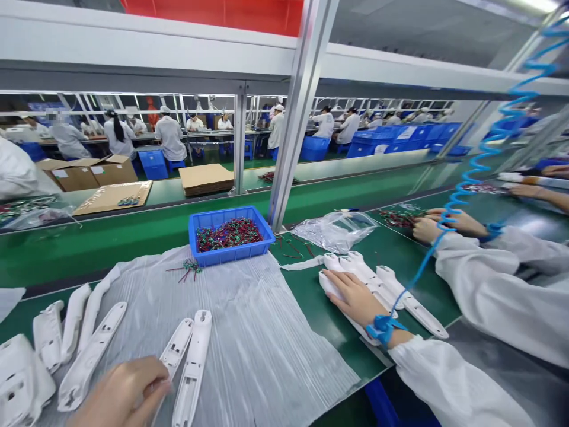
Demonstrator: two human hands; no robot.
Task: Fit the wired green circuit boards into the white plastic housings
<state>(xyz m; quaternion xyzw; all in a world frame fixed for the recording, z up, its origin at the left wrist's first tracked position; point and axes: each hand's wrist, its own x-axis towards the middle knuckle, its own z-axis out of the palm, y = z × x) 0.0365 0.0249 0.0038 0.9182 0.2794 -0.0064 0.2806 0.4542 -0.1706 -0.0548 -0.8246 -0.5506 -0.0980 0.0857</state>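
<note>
My left hand (127, 391) is low in the picture, slightly blurred, with thumb and index finger pinched together; whatever may be between them is too small to make out. It overlaps a short white plastic shell (176, 344), which lies beside a longer white shell (194, 367) with its hollow side up. On the right, my right hand (355, 299), with a blue wrist strap, has its fingers over a long white housing (329, 287) at the near side of a row of similar housings (377, 284). The palm hides part of that housing.
A blue bin (233, 256) holds small boards with red wires; a few wired boards (191, 270) lie before it. More white shells (91, 356) lie at left on plastic sheeting (258, 326). A coiled blue cord (471, 172) hangs at right, near a co-worker's hands (444, 224).
</note>
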